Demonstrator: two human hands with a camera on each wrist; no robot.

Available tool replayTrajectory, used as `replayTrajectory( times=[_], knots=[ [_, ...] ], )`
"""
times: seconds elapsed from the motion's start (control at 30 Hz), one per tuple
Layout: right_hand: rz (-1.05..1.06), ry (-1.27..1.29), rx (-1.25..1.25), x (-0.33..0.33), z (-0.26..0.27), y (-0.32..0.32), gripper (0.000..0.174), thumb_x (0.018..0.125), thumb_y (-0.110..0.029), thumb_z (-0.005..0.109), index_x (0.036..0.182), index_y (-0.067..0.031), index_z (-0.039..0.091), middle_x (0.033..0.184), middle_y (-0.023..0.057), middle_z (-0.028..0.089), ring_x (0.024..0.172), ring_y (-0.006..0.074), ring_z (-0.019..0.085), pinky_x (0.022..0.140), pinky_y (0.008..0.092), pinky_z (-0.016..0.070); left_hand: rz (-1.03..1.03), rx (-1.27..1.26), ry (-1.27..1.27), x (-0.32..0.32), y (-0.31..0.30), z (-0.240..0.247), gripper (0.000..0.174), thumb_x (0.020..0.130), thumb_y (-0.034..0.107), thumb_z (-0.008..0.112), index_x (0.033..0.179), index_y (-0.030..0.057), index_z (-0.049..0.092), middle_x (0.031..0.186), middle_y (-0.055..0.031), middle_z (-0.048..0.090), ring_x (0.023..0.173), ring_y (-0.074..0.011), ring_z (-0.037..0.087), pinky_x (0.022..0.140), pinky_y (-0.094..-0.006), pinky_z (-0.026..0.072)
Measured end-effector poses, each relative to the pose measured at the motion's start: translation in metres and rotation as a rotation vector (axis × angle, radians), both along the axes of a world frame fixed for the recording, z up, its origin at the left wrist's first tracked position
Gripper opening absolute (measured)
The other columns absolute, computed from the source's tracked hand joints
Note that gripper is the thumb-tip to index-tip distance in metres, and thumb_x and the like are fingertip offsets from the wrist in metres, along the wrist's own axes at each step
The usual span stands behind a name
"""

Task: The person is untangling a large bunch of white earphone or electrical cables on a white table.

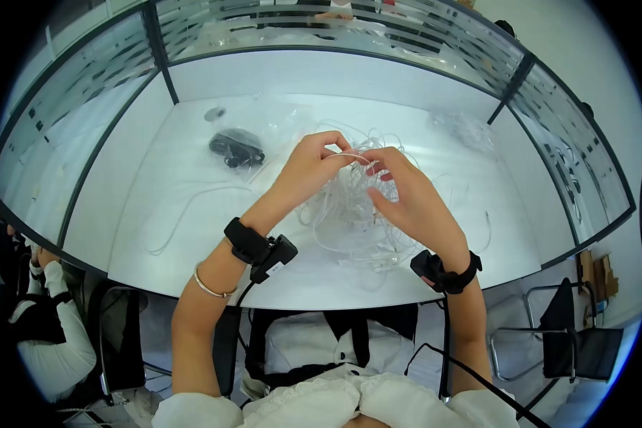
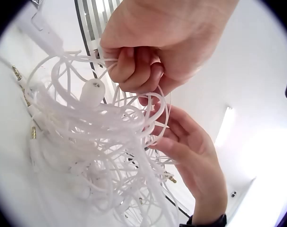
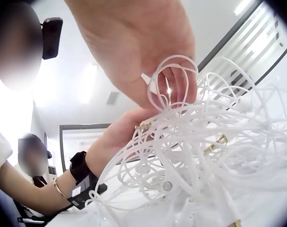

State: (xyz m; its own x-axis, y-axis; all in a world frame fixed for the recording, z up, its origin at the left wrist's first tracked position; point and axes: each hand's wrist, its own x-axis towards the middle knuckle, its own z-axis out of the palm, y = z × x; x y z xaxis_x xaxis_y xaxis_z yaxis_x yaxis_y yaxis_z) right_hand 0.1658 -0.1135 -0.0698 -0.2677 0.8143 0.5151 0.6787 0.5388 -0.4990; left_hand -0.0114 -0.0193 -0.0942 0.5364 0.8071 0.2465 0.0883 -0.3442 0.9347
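A big tangle of white earphone cables [image 1: 353,207] lies on the white table, below both hands. My left hand [image 1: 314,162] has its fingers curled and pinches a cable strand at the top of the heap. Close by on the right, my right hand [image 1: 410,192] has its fingers bent loosely around the strands, thumb apart from them. Thin loops [image 3: 174,64] pass across its fingers in the right wrist view. An earbud [image 2: 92,92] and gold-tipped plugs [image 2: 34,134] stick out of the tangle in the left wrist view.
Black cables in a clear bag [image 1: 239,150] lie at the back left. A crumpled clear plastic bag [image 1: 463,130] is at the back right. One loose white cable [image 1: 185,214] trails over the left side of the table [image 1: 146,185]. Partition panels [image 1: 321,75] enclose the back and sides.
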Motion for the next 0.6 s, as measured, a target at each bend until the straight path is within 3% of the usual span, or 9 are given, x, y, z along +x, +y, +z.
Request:
replayTrajectory(
  times=[0.07,0.2,0.3,0.4,0.6],
  knots=[
    [-0.087,-0.051,0.09,-0.003,-0.004,0.0,0.037,0.078,0.008,0.053,0.113,-0.0066,0.057,0.102,0.0082,0.061,0.091,0.0264,0.063,0.07,0.0334,0.0509,-0.004,-0.021,0.006,0.0,0.001,-0.004,0.013,0.088,0.02,0.063,0.084,0.0077,0.061,0.056,0.0073,0.048,0.055,-0.0022,0.038,0.053,-0.022,0.0258],
    [-0.224,-0.19,0.232,-0.008,-0.009,0.005,0.025,0.078,0.005,0.058,0.099,-0.0066,0.064,0.09,0.0041,0.06,0.075,0.0215,0.061,0.062,0.0337,0.05,-0.016,-0.016,0.041,-0.002,-0.003,-0.004,0.013,0.088,0.018,0.063,0.085,0.0055,0.062,0.059,0.0057,0.053,0.057,-0.0021,0.041,0.054,-0.0207,0.0287],
    [-0.236,-0.339,0.348,-0.006,-0.017,0.014,0.021,0.078,0.001,0.062,0.097,-0.0081,0.065,0.086,0.0024,0.058,0.073,0.0192,0.06,0.06,0.0322,0.0493,0.006,-0.003,0.025,0.001,-0.003,-0.008,0.012,0.089,0.017,0.062,0.086,0.0058,0.062,0.061,0.0049,0.054,0.059,-0.0018,0.041,0.055,-0.0209,0.0302],
    [-0.268,-0.437,0.405,-0.004,-0.02,0.019,0.019,0.078,-0.002,0.064,0.095,-0.009,0.065,0.084,0.0007,0.057,0.072,0.017,0.059,0.059,0.0307,0.0483,-0.018,-0.028,-0.036,0.0,-0.002,-0.009,0.016,0.088,0.017,0.063,0.087,0.0012,0.063,0.063,-0.0016,0.061,0.057,-0.0048,0.046,0.055,-0.0239,0.0329],
    [-0.268,-0.443,0.441,-0.007,-0.02,0.023,0.016,0.078,-0.005,0.066,0.093,-0.009,0.064,0.085,0.0004,0.056,0.072,0.0167,0.058,0.061,0.0307,0.0475,-0.003,-0.055,-0.061,-0.001,-0.002,-0.006,0.016,0.088,0.016,0.063,0.087,0.0003,0.063,0.066,-0.003,0.062,0.059,-0.0048,0.049,0.056,-0.0227,0.0351]
  ],
)
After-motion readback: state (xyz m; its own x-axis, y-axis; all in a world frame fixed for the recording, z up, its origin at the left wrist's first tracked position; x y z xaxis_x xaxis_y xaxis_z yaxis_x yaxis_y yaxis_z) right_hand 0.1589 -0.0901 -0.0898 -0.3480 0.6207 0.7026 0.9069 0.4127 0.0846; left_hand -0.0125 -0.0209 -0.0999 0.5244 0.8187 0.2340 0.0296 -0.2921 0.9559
